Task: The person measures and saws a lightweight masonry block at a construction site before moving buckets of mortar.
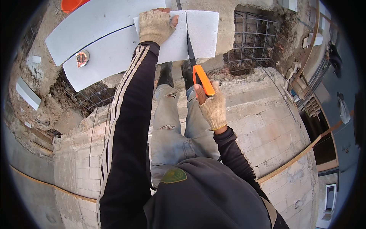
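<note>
A small white foam panel (207, 34) lies at the top middle, overlapping other white sheets. My left hand (156, 26), in a fingerless knit glove, presses on it, with fingers curled at its far edge and the thumb on top. My right hand (212, 103), gloved the same way, is closed round the orange handle of a handsaw (201, 79). The saw's dark narrow blade runs away from me across the panel, dividing its larger left part from a smaller right part. How deep the blade sits in the panel I cannot tell.
A round tape measure (82, 58) rests on the larger white sheet (101, 53) at left. An orange bucket (73, 4) shows at the top left edge. Steel rebar grids (255, 38) span broken openings in the concrete. A block wall (263, 129) lies below my legs, with wooden strips (293, 164) along it.
</note>
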A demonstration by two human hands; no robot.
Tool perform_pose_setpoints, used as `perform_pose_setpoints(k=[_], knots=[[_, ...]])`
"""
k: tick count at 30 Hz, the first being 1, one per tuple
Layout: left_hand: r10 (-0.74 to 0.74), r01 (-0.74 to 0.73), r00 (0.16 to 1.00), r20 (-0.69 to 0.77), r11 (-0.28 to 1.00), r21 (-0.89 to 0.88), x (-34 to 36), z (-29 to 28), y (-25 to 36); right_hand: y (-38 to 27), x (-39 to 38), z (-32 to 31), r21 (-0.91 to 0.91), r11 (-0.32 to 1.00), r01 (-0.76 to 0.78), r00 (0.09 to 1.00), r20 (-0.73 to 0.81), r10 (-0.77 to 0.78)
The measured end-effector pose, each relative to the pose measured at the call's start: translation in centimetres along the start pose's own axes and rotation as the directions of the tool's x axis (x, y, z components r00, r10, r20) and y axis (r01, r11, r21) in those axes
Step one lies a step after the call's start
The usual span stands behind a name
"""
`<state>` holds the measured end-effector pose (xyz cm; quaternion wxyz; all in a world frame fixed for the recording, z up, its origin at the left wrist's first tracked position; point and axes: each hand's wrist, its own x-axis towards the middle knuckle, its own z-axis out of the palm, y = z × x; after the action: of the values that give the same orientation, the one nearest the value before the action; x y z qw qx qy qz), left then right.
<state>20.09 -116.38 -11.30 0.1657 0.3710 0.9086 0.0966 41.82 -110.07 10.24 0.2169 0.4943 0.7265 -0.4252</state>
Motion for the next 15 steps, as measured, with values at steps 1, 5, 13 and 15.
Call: perform_pose_setpoints(k=[1,5,13,15], knots=[[-0.006,0.005,1.000,0.024,1.000,0.012,0.0,-0.1,0.0,0.1,-0.6,0.3,0.044,0.999,-0.016,0.999,-0.043,0.017],[0.028,-0.030,0.997,-0.078,0.999,-0.016,0.2,0.4,-0.1,-1.9,0.2,1.5,-0.157,0.923,0.352,0.902,-0.207,-0.379],[0.023,-0.023,0.999,-0.030,1.000,0.013,0.2,0.6,-0.2,-2.5,-11.0,-4.4,0.067,0.995,0.078,0.997,0.023,-0.079],[0.031,-0.031,0.999,-0.042,1.000,0.002,0.3,0.2,0.1,-2.1,-11.2,-4.7,0.050,0.991,0.121,0.992,0.020,-0.122]])
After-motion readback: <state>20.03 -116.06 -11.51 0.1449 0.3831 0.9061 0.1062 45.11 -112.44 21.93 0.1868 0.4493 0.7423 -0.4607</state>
